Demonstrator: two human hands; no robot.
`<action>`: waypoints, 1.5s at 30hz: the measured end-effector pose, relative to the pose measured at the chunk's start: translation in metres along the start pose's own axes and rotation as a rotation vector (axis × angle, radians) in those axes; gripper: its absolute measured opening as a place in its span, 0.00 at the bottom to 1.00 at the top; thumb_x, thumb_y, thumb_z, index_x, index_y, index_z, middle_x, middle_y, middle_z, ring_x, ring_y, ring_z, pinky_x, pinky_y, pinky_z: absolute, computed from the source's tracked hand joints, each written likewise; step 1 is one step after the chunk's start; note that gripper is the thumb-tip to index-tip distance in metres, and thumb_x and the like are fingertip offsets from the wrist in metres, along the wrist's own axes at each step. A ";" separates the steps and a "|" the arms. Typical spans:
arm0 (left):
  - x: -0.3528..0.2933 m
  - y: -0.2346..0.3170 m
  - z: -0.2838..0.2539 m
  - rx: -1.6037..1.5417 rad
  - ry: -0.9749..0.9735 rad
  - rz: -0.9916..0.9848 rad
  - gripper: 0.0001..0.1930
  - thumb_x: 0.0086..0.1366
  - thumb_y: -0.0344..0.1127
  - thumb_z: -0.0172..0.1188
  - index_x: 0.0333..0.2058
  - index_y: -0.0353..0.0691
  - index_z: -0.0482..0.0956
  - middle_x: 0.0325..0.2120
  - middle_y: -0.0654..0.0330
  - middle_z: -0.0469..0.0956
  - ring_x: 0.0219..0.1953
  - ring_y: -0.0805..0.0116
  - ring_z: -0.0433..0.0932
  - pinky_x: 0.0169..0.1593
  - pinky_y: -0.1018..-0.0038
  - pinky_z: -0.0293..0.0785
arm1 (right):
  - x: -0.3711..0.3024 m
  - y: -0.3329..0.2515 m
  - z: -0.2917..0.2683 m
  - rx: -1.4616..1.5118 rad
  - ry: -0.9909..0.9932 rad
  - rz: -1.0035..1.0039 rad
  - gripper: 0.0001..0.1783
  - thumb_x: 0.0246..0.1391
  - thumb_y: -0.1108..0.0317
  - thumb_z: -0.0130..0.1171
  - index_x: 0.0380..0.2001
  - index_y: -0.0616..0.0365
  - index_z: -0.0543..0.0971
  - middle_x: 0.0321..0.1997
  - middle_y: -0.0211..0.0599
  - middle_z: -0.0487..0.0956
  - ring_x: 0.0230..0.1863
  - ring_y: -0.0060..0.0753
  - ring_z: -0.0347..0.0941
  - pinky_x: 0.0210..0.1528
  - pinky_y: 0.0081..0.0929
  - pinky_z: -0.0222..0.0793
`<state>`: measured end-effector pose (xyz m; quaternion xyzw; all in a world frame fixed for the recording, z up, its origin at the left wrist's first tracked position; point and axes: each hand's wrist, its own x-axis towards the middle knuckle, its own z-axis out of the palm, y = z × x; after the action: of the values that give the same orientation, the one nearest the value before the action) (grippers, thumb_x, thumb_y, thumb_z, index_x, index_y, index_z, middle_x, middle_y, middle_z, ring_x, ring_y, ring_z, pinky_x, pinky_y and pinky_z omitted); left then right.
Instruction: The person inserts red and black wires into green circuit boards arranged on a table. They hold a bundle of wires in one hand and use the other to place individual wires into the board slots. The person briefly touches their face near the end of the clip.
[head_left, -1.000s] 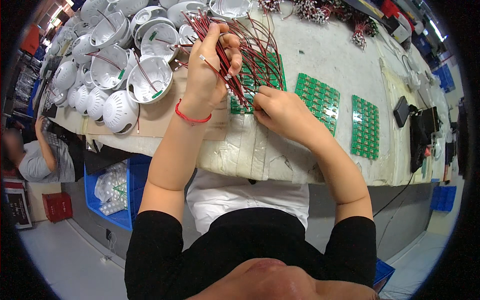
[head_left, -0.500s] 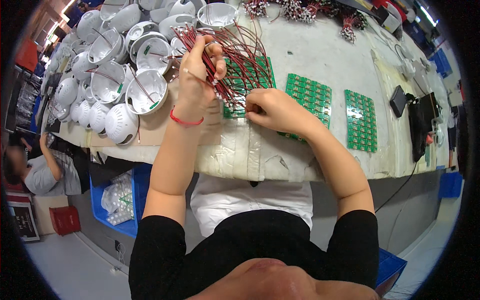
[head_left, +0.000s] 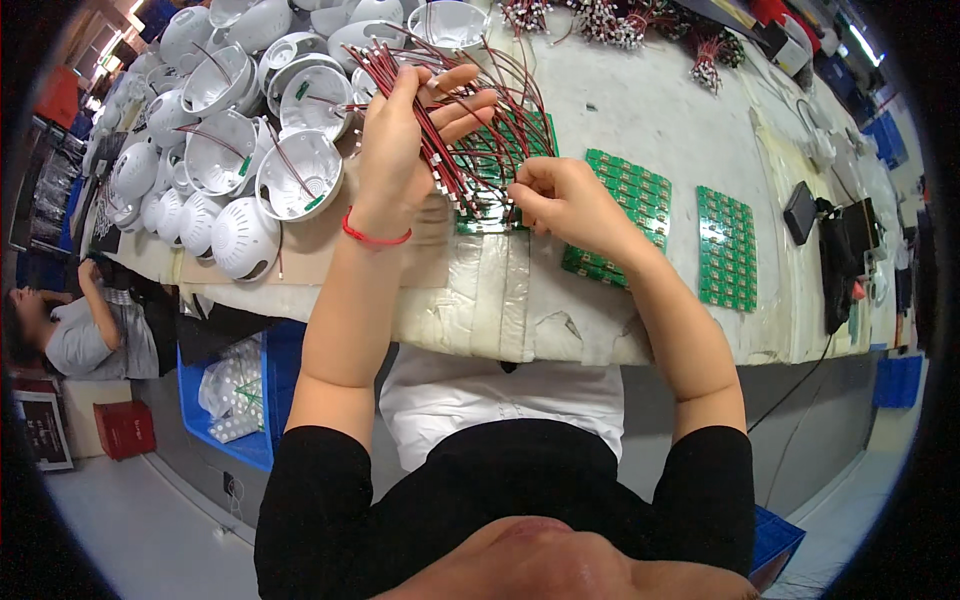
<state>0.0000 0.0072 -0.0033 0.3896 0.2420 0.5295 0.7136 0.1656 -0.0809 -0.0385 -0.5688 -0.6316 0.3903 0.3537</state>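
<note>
My left hand [head_left: 393, 150] holds a bundle of thin red and black cables [head_left: 446, 168] with small white connectors at their ends. Its thumb lies along the bundle and the other fingers reach out loosely over it. Under the cables lies a panel of small green circuit boards [head_left: 543, 136], partly covered by them. At that panel's lower right corner my right hand [head_left: 572, 207] is pinched, thumb against fingers, close to the cable ends. What sits between those fingertips is too small to make out. A second green panel [head_left: 640, 195] lies partly behind my right forearm.
Farther right lies a third green panel [head_left: 728, 250]. White perforated bowl-shaped housings [head_left: 298, 178] crowd the left, some with a cable inside. More cable bundles [head_left: 610, 25] lie at the far edge. A black device [head_left: 799, 212] rests at right; a blue bin [head_left: 268, 400] stands below the table.
My right hand has shifted slightly right and up, still pinched. The fingers of my left hand have straightened out over the cables, and the bundle stays in its grip.
</note>
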 end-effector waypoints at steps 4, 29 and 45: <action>0.003 -0.002 -0.002 -0.031 0.015 0.068 0.13 0.71 0.38 0.34 0.36 0.34 0.62 0.41 0.41 0.73 0.41 0.47 0.77 0.42 0.61 0.79 | 0.000 -0.002 0.003 -0.004 0.072 0.031 0.12 0.48 0.68 0.52 0.18 0.65 0.72 0.14 0.39 0.73 0.15 0.26 0.70 0.20 0.26 0.64; -0.001 -0.031 0.010 -0.219 -0.117 -0.002 0.16 0.70 0.45 0.37 0.41 0.35 0.58 0.36 0.45 0.74 0.32 0.56 0.80 0.32 0.68 0.80 | -0.015 -0.021 0.029 0.214 0.071 0.017 0.08 0.52 0.70 0.59 0.25 0.59 0.72 0.15 0.22 0.68 0.13 0.10 0.60 0.13 0.11 0.54; -0.007 -0.022 0.011 0.070 -0.024 0.246 0.18 0.70 0.47 0.36 0.36 0.35 0.61 0.15 0.54 0.72 0.10 0.65 0.74 0.12 0.74 0.69 | -0.014 -0.024 0.004 0.585 -0.071 0.242 0.11 0.54 0.65 0.56 0.22 0.55 0.69 0.10 0.25 0.67 0.06 0.14 0.56 0.09 0.11 0.50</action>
<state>0.0186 -0.0054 -0.0149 0.4476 0.2020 0.5996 0.6320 0.1527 -0.0968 -0.0194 -0.5001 -0.4325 0.6140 0.4311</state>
